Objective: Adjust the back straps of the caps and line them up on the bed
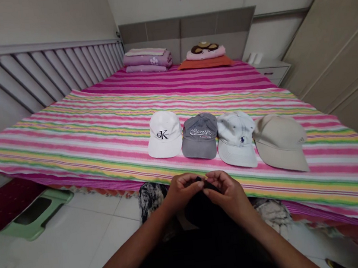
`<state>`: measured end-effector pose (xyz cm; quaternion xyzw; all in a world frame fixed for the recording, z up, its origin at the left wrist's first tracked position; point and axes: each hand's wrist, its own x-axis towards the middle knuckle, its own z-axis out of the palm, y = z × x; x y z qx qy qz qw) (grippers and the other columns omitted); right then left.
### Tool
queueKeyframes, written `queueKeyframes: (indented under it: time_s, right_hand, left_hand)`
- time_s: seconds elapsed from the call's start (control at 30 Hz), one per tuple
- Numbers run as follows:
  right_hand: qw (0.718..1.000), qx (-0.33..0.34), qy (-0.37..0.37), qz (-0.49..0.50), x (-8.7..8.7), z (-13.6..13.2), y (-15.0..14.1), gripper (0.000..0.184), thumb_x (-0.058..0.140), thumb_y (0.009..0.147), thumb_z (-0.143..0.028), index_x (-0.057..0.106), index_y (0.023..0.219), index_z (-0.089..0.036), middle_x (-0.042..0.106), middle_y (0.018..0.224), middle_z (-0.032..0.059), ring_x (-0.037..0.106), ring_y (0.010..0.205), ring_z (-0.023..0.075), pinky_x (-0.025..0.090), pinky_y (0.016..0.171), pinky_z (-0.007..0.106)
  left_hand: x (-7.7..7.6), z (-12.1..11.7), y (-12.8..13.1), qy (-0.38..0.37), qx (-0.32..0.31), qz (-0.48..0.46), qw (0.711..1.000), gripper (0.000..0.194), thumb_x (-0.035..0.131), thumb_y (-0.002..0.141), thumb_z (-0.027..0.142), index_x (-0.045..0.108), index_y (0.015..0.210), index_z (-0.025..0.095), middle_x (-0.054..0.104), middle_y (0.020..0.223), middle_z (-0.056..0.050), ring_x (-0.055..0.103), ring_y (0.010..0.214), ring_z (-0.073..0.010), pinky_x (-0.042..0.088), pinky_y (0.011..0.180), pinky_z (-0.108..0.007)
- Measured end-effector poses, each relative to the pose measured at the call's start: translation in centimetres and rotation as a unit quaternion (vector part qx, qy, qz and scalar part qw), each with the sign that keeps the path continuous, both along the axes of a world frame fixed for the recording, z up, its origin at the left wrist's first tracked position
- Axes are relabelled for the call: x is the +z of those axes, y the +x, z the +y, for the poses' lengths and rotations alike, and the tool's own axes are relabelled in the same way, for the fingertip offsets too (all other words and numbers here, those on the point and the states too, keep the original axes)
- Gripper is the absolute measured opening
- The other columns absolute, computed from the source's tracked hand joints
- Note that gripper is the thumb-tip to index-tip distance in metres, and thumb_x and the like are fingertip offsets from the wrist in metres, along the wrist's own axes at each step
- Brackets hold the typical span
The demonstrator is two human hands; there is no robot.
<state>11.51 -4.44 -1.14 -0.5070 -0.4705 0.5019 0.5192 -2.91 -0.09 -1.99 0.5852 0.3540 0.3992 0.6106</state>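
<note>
a black cloth thing, maybe a cap, is nearest, over the lap; left hand and right hand pinch its band, fingers curled nearly closed. four caps lie in a row; this one is off the striped sheet, near its front edge, with wide room left of the row.

Indoor light is soft and rather dim, palest on the wall at top center, while the lower middle sinks into near-black with its detail lost. Wide-angle stretching makes lines lean outward toward both sides. Fine texture looks smeared, most plainly at lower left and lower right, and the corners darken.
</note>
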Motion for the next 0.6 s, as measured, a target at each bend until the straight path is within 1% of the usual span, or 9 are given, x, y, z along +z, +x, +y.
queueKeyframes:
  time_s: [0.07,0.13,0.23,0.33,0.4,0.53,0.6]
  right_hand:
    - [0.992,-0.007,0.056,-0.109,0.0,0.0,0.1,0.023,0.066,0.064,-0.020,0.058,0.085,-0.022,0.060,0.081,0.0027,0.056,0.073,0.0177,0.044,0.066,0.031]
    - [0.973,-0.004,0.108,-0.202,0.2,0.0,0.3,0.017,0.064,0.066,-0.018,0.061,0.083,-0.023,0.060,0.080,0.0041,0.055,0.074,0.0194,0.043,0.068,0.033]
    - [0.944,-0.002,0.170,-0.281,0.4,-0.1,0.6,0.016,0.059,0.069,-0.015,0.062,0.082,-0.023,0.059,0.077,0.0050,0.055,0.072,0.0201,0.043,0.065,0.033]
    - [0.923,-0.001,0.216,-0.320,0.5,-0.1,0.9,0.015,0.056,0.071,-0.013,0.060,0.082,-0.022,0.059,0.076,0.0054,0.055,0.071,0.0196,0.043,0.062,0.032]
    - [0.916,0.000,0.228,-0.331,0.7,-0.1,1.0,0.013,0.056,0.072,-0.014,0.059,0.082,-0.022,0.059,0.075,0.0049,0.055,0.070,0.0190,0.043,0.061,0.031]
    - [0.918,0.013,0.220,-0.329,1.5,0.0,1.3,0.009,0.058,0.072,-0.016,0.058,0.078,-0.022,0.059,0.072,0.0036,0.055,0.067,0.0176,0.042,0.058,0.029]
    - [0.921,0.025,0.209,-0.327,1.9,0.1,1.5,0.007,0.059,0.071,-0.016,0.058,0.075,-0.021,0.058,0.071,0.0033,0.054,0.065,0.0169,0.041,0.057,0.028]
  left_hand:
    - [-0.3,-0.1,0.1,-0.014,0.000,-0.003,1.000,0.025,0.061,0.070,0.036,0.067,0.074,0.012,0.063,0.064,-0.003,0.055,0.060,-0.0135,0.042,0.061,-0.025]
    - [-0.6,-0.2,0.1,-0.026,0.000,-0.009,1.000,0.026,0.059,0.071,0.037,0.064,0.069,0.012,0.062,0.060,-0.002,0.054,0.057,-0.0123,0.042,0.060,-0.025]
    - [-0.8,-0.2,0.1,-0.044,-0.005,-0.024,0.999,0.025,0.061,0.070,0.037,0.059,0.066,0.012,0.060,0.055,-0.001,0.054,0.054,-0.0112,0.041,0.058,-0.024]
    - [-0.7,-0.1,0.1,-0.085,-0.020,-0.056,0.995,0.026,0.061,0.070,0.038,0.053,0.068,0.013,0.060,0.055,0.000,0.055,0.052,-0.0104,0.040,0.056,-0.022]
    - [-0.6,-0.1,0.1,-0.116,-0.034,-0.084,0.989,0.026,0.061,0.070,0.038,0.051,0.070,0.014,0.061,0.058,0.000,0.056,0.053,-0.0106,0.040,0.056,-0.022]
    - [-0.6,0.1,-0.2,-0.163,-0.053,-0.178,0.969,0.027,0.064,0.067,0.037,0.049,0.071,0.016,0.062,0.061,0.000,0.058,0.054,-0.0121,0.041,0.057,-0.024]
    - [-0.7,0.3,-0.5,-0.174,-0.059,-0.202,0.962,0.024,0.064,0.067,0.034,0.049,0.070,0.015,0.063,0.065,-0.002,0.058,0.057,-0.0130,0.042,0.060,-0.025]
